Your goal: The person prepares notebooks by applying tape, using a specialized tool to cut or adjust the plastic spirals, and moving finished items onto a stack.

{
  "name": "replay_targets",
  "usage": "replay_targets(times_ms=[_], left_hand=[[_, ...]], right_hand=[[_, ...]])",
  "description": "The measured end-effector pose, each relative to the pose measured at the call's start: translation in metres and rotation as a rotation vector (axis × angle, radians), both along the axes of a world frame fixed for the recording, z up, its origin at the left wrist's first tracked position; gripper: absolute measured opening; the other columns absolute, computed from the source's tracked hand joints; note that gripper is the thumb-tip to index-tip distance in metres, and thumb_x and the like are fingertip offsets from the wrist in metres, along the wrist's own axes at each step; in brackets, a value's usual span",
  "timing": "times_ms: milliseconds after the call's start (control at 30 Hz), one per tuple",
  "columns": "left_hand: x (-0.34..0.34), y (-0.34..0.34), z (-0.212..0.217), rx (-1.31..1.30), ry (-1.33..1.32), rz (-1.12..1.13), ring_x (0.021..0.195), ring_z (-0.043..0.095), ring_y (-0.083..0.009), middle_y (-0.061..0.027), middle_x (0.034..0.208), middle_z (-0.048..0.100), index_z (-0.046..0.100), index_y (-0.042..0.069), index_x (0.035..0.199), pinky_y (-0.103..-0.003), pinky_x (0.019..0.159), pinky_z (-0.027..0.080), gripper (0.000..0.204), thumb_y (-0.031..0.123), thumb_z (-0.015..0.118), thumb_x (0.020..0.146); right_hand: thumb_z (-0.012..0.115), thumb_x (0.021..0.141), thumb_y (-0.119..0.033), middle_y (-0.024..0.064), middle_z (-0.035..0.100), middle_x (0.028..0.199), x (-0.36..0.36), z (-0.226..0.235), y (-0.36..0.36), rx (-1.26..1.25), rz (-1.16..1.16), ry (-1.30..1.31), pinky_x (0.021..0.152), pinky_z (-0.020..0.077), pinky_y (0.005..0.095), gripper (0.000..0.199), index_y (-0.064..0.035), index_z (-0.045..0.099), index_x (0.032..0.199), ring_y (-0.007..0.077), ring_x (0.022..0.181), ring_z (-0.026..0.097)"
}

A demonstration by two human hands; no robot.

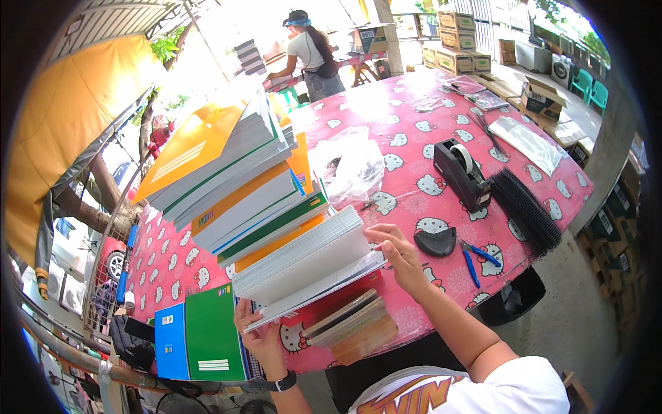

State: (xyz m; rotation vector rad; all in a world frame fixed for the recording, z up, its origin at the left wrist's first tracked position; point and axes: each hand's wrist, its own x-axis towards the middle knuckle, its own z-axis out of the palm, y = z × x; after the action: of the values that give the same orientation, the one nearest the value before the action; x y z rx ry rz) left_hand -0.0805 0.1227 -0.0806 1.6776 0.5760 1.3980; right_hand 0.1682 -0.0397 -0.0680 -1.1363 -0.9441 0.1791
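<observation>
Fingers (243, 314) of left hand (261, 341) pinch white pages (321, 284), right hand (403, 261) opposite.

Left hand (259, 339) at lower centre-left, fingers pointing up; right hand (398, 254) right of centre, fingers loosely extended leftward; right forearm (452, 310) slanting toward the lower right.

1 table (358, 114) is dressed in a pink covering (414, 165) printed with white cat faces; a tall, leaning stack of notebooks (255, 200) is borne on its left part; a clear plastic bag (353, 169) is bunched beside the stack; farther right, 1 black tape dispenser (452, 176), black coils (527, 214), 1 pair of blue-handled pliers (471, 267) and plastic sleeves (527, 143) are spread.
</observation>
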Motion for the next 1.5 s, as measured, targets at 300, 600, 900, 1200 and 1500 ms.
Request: replay_targets(times_ms=[300, 600, 900, 1200, 1500], left_hand=[[0.004, -0.003, 0.006, 0.007, -0.035, -0.050, 0.131, 0.038, -0.0343, -0.0207, 0.142, 0.038, 0.050, 0.007, 0.091, -0.044, 0.105, 0.031, 0.034, 0.008, 0.078, 0.072], [0.004, -0.008, 0.006, -0.029, -0.004, -0.012, 0.132, 0.037, -0.0350, -0.0220, 0.143, 0.037, 0.050, 0.007, 0.089, -0.045, 0.106, 0.029, 0.032, 0.011, 0.078, 0.074], [0.002, -0.008, 0.007, -0.018, 0.007, -0.023, 0.132, 0.037, -0.0358, -0.0221, 0.143, 0.036, 0.051, 0.007, 0.089, -0.045, 0.106, 0.029, 0.028, 0.005, 0.074, 0.074], [0.002, -0.019, 0.030, 0.154, 0.089, 0.217, 0.132, 0.032, -0.0354, -0.0182, 0.138, 0.040, 0.050, 0.004, 0.116, -0.045, 0.106, 0.029, 0.049, 0.010, 0.075, 0.074], [0.002, -0.026, 0.094, 0.643, 0.962, 0.096, 0.094, 0.058, -0.0237, -0.0030, 0.099, 0.065, 0.060, 0.012, 0.111, -0.044, 0.095, 0.031, 0.043, 0.015, 0.075, 0.070]], right_hand=[[0.029, 0.097, -0.054, 0.0119, 0.042, 0.126, -0.010, 0.005, -0.003, -0.024, 0.052, 0.039, 0.101, 0.0305, 0.0355, 0.067, -0.0027, 0.043, 0.137, 0.0226, 0.116, 0.040], [0.035, 0.096, -0.053, 0.0154, 0.044, 0.128, -0.014, -0.003, -0.007, -0.029, -0.063, -0.176, 0.102, 0.0297, 0.0374, 0.066, -0.0017, 0.043, 0.137, 0.0267, 0.118, 0.040], [0.062, 0.085, -0.034, 0.0158, 0.048, 0.122, -0.011, 0.005, -0.015, -0.082, -0.158, -0.405, 0.097, 0.0350, 0.0395, 0.052, -0.0020, 0.052, 0.124, 0.0292, 0.112, 0.043], [0.075, 0.068, -0.005, 0.0103, 0.062, 0.104, 0.015, 0.028, -0.004, -0.203, 0.170, -0.300, 0.089, 0.0437, 0.0339, 0.031, -0.0039, 0.058, 0.094, 0.0235, 0.098, 0.056], [0.073, 0.072, 0.000, 0.0057, 0.067, 0.091, 0.022, 0.028, -0.014, -0.346, 0.274, -0.236, 0.078, 0.0483, 0.0288, 0.028, -0.0033, 0.061, 0.097, 0.0106, 0.086, 0.060]])
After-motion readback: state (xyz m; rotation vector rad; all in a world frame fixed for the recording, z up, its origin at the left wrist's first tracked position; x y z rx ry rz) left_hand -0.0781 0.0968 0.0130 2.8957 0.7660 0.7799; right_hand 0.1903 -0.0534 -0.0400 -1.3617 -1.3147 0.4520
